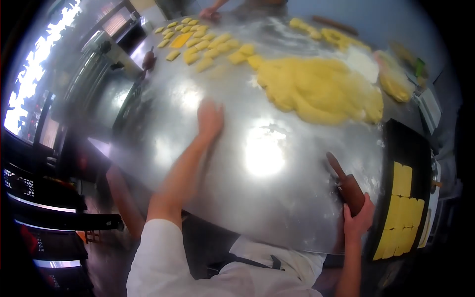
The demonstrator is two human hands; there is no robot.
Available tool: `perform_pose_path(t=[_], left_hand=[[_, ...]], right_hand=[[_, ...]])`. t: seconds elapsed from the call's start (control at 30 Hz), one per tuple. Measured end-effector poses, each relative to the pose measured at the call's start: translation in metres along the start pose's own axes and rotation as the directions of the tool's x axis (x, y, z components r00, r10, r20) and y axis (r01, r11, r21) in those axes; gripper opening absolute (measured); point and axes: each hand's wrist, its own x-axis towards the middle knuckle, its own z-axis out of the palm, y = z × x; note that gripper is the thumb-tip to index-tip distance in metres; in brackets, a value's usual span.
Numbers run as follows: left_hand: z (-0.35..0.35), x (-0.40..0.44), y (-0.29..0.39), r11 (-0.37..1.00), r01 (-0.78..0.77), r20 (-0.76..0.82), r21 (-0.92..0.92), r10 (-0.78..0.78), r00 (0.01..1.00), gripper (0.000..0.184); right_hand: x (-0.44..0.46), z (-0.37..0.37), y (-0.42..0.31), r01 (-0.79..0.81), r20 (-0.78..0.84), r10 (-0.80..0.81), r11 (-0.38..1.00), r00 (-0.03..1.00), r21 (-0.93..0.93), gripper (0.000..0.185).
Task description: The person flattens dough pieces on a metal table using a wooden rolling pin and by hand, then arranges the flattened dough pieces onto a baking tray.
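Observation:
My right hand (359, 219) grips the near end of a brown wooden rolling pin (352, 193) at the right side of the steel table (232, 203). The pin lies at a slant, its far handle pointing away from me. Stretched forward over the middle left of the table is my left hand (211, 119); its fingers are blurred and I see no object in it. Beyond, to the right, spreads a large mass of yellow dough (316, 89). Several small yellow dough pieces (210, 47) lie at the far left, some blurred.
A dark tray (406, 143) at the right edge bears rows of flat yellow pieces (402, 218). White flour (361, 62) and a plastic bag (393, 81) are at the far right. Another rolling pin (148, 59) lies at the left edge. Across the table is another person's hand (210, 14).

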Motion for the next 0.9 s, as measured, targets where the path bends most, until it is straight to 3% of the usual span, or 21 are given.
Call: perform_pose_path(t=[0.03,0.1,0.17,0.27,0.3,0.43,0.53,0.63,0.7,0.73,0.77,0.8,0.87,0.9], left_hand=[[0.004,0.028,-0.006,0.996,0.051,0.024,-0.076,-0.049,0.999,0.051],[0.018,0.084,-0.018,0.989,0.150,0.063,0.003,-0.149,0.987,0.053],[0.041,0.128,-0.028,0.991,0.130,0.013,-0.003,-0.130,0.991,0.054],[0.058,0.174,-0.024,0.966,0.213,0.198,0.147,-0.240,0.950,0.053],[0.067,0.179,-0.016,0.937,0.276,0.069,0.217,-0.296,0.953,0.049],[0.083,0.188,0.004,0.913,0.407,0.032,0.003,-0.407,0.913,0.049],[0.076,0.178,0.003,0.898,0.326,0.082,-0.297,-0.316,0.945,0.036],[0.064,0.156,-0.003,0.891,0.261,0.209,-0.371,-0.194,0.959,0.039],[0.050,0.119,-0.012,0.561,0.538,0.598,-0.630,-0.091,0.796,0.050],[0.014,0.093,0.040,0.702,0.569,0.658,-0.428,-0.190,0.729,0.057],[-0.006,0.062,0.066,0.604,0.621,0.740,-0.500,-0.075,0.668,0.054],[-0.019,0.034,0.090,0.601,0.669,0.813,-0.437,-0.054,0.580,0.052],[-0.048,-0.021,0.133,0.587,0.769,0.954,-0.251,0.017,0.299,0.048],[-0.077,-0.032,0.171,0.820,0.527,0.961,-0.223,0.096,0.259,0.047]], right_hand=[[0.002,0.003,0.000,0.005,-0.002,-0.005,1.000,1.000,-0.002,0.079],[0.008,0.008,0.000,-0.006,0.009,0.006,1.000,1.000,-0.027,0.081],[0.009,0.010,0.002,0.010,0.006,-0.009,1.000,1.000,-0.019,0.082],[0.010,0.017,0.009,0.008,0.012,-0.008,1.000,1.000,-0.008,0.083],[0.011,0.018,0.011,-0.003,0.015,0.003,1.000,1.000,-0.007,0.084],[0.012,0.017,0.011,-0.028,0.035,0.029,0.999,0.999,-0.024,0.085],[0.009,0.017,0.012,-0.056,0.058,0.057,0.998,0.997,-0.027,0.085],[0.008,0.016,0.015,-0.040,0.048,0.041,0.999,0.998,-0.015,0.086],[0.009,0.017,0.014,-0.053,0.048,0.053,0.999,0.997,0.007,0.087],[0.010,0.018,0.014,-0.056,0.040,0.057,0.998,0.998,-0.009,0.087],[0.009,0.019,0.015,-0.060,0.037,0.061,0.998,0.997,-0.026,0.087],[0.007,0.018,0.016,-0.066,0.037,0.068,0.997,0.997,-0.044,0.088],[0.006,0.017,0.017,-0.085,0.045,0.085,0.996,0.995,-0.011,0.086],[0.008,0.017,0.016,-0.087,0.042,0.088,0.996,0.995,-0.005,0.085]])
